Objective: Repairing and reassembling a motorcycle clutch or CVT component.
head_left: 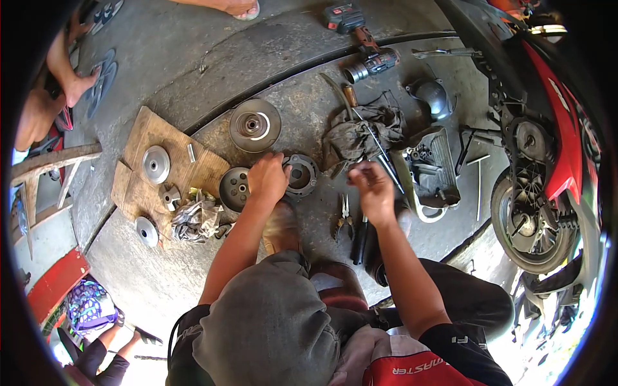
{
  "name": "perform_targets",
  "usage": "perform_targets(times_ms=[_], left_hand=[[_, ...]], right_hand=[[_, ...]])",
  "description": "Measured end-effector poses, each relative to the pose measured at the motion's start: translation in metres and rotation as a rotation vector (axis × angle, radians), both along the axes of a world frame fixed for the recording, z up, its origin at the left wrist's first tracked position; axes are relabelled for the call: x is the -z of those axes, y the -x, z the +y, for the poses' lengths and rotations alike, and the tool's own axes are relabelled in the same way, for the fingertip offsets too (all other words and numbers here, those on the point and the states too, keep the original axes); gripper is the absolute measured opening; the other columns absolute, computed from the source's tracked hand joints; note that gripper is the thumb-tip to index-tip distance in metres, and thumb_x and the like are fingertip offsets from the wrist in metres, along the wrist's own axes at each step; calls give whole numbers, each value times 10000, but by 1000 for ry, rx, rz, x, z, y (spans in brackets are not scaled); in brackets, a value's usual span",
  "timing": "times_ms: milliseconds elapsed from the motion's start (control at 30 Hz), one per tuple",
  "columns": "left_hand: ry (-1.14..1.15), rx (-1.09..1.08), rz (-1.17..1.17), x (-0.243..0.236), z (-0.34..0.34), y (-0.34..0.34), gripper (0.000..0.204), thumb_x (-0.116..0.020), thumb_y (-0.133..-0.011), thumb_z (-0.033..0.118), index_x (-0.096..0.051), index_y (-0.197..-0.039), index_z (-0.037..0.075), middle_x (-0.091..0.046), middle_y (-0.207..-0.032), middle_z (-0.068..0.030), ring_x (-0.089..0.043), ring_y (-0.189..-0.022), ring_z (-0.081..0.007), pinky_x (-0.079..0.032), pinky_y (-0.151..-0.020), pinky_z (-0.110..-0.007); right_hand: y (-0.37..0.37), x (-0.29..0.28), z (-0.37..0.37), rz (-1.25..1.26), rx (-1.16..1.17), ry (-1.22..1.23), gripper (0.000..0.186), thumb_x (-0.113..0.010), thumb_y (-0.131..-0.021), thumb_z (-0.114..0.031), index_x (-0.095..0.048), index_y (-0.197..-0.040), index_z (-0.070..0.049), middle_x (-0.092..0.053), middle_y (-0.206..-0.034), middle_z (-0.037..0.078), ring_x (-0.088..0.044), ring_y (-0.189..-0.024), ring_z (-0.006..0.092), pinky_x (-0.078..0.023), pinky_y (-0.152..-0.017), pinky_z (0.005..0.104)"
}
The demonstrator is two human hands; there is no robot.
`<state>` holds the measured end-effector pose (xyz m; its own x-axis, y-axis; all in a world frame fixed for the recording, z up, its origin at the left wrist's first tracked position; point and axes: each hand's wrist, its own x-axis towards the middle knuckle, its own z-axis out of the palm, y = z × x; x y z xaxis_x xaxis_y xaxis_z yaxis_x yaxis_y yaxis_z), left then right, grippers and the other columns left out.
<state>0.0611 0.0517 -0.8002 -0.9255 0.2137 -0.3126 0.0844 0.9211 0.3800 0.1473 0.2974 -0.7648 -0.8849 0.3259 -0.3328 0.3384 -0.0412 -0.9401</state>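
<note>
My left hand is closed at the left edge of a round, dark metal clutch plate lying on the floor; its fingers curl at the rim. Just left of that hand sits a clutch bell with holes in its face, partly covered by the hand. Above them lies a large pulley with a hub. My right hand is raised over the floor, fingertips pinched together; anything small between them cannot be made out. Below it lie pliers and a black-handled tool.
Cardboard at left carries metal discs and a crumpled wrapper. A dark rag, a tray of parts and an impact wrench lie ahead. A red motorcycle stands at right. Other people's feet show at upper left.
</note>
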Motion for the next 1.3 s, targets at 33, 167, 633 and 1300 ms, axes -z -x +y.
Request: perform_targets(times_ms=[33, 167, 633, 1300], left_hand=[[-39, 1, -20, 0, -2, 3, 366, -802, -880, 312, -710, -1125, 55, -740, -1074, -183, -728, -982, -384, -590, -839, -503], [-120, 5, -64, 0, -7, 15, 419, -827, -838, 301, -739, -1163, 52, -756, -1104, -187, -723, -1032, -389, -580, -869, -498], [-739, -43, -272, -1, -8, -5, 426, -860, -831, 258, -685, -1117, -6, -729, -907, -182, -732, -816, -310, -555, -751, -398], [-1133, -66, 202, -137, -16, 1, 412, -851, -820, 92, -611, -1142, 2, -659, -972, -50, -609, -884, -88, -500, -773, -263]], right_hand=[[3, 2, -11, -20, -112, -227, 73, -754, -976, -65, -711, -1026, -34, -706, -905, 27, -658, -810, 102, -545, -760, 284], [2, 4, -31, -163, -189, -113, 86, -747, -957, -69, -716, -1028, -34, -726, -844, 19, -649, -772, 79, -543, -735, 263], [26, -2, -37, -271, -290, -177, 205, -757, -930, -99, -726, -1087, 28, -773, -900, 103, -737, -821, 145, -576, -772, 291], [53, -136, -66, 262, -215, -369, 157, -854, -866, -52, -729, -951, -15, -737, -940, 77, -681, -818, 154, -539, -739, 291]])
